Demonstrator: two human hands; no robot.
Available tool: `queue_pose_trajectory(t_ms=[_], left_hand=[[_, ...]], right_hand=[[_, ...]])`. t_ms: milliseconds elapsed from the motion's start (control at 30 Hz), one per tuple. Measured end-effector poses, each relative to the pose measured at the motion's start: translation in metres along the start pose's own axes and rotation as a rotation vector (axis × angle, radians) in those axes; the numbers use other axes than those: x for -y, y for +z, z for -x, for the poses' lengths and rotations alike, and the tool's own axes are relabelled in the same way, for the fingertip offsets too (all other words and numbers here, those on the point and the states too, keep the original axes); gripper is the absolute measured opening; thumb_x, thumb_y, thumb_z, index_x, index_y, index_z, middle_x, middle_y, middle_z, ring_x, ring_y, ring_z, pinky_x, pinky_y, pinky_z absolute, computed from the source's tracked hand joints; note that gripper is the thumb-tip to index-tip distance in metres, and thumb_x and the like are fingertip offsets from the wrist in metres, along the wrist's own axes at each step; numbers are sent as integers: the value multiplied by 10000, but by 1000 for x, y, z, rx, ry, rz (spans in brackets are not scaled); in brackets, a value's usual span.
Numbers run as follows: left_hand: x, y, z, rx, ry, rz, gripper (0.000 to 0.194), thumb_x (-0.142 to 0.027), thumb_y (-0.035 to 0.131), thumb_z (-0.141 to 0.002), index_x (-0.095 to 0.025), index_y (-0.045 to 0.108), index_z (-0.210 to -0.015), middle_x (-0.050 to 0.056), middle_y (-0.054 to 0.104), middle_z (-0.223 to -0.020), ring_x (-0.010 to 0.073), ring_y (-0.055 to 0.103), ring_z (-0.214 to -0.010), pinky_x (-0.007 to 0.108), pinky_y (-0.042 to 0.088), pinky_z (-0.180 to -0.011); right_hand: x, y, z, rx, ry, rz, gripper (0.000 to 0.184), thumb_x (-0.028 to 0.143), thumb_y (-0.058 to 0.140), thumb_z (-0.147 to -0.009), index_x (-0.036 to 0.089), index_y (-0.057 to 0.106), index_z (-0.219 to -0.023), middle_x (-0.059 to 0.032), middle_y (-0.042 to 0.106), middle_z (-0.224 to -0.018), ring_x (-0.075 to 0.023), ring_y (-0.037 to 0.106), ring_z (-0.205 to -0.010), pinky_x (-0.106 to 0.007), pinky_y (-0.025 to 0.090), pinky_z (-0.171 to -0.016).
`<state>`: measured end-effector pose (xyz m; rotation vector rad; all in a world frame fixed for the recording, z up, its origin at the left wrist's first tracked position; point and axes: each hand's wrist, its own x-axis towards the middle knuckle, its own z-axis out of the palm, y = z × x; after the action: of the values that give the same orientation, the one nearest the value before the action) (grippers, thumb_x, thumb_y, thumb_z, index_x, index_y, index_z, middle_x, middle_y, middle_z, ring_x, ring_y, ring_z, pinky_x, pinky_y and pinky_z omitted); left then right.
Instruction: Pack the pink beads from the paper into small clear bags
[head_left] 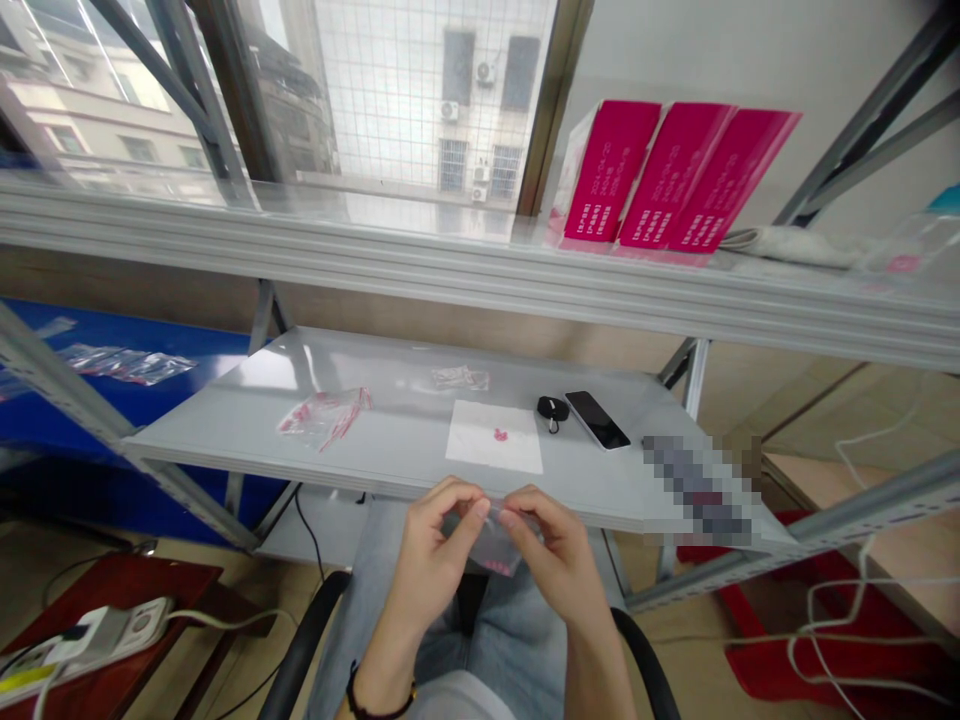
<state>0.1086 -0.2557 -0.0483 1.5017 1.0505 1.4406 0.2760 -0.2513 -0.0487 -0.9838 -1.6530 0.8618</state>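
Between my two hands, over my lap, hangs a small clear zip bag (493, 545) with a few pink pieces at its bottom. My left hand (442, 525) pinches the bag's top edge between thumb and finger. On the other side of that edge, my right hand (546, 532) pinches it too, close to the left. Just beyond the hands, a white sheet of paper (469, 440) lies on the grey shelf top, with a little cluster of pink pieces (501, 435) on it.
Loose clear bags with pink edges (326, 415) lie left on the grey shelf (247, 400); small packets (460, 377) lie behind the paper. To the right are a black corded item (553, 408) and a phone (598, 419). Pink boxes (675, 180) stand on the upper shelf.
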Motion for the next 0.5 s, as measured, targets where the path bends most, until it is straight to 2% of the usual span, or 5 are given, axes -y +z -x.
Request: queue_pose_trajectory(t_ms=[167,367,500], left_hand=[[-2,-4,-1,119,11,-29,205,-346,642,-943,-182,713,-844,33,662,-800,174,599,-775,264,447,-725],[-1,-8,-1,113,8,-107,264,-363,626,-956,-179,681,-774,18,644,-733,162,578,-727,259,422,-699],[1,-10,-2,150,-1,-80,228,-374,646,-941,-180,698,-833,32,663,-789,174,595,-763,262,437,-712]], right_hand=[[1,-3,2,49,-5,2,183,303,627,-964,204,678,-819,-10,640,-759,-165,582,-722,-282,443,-675],[-3,-4,3,39,12,5,200,332,651,-949,203,677,-798,-4,630,-734,-166,572,-708,-284,444,-674],[-5,-5,3,31,25,41,259,350,641,-953,198,659,-744,4,620,-689,-157,561,-664,-275,420,-635]])
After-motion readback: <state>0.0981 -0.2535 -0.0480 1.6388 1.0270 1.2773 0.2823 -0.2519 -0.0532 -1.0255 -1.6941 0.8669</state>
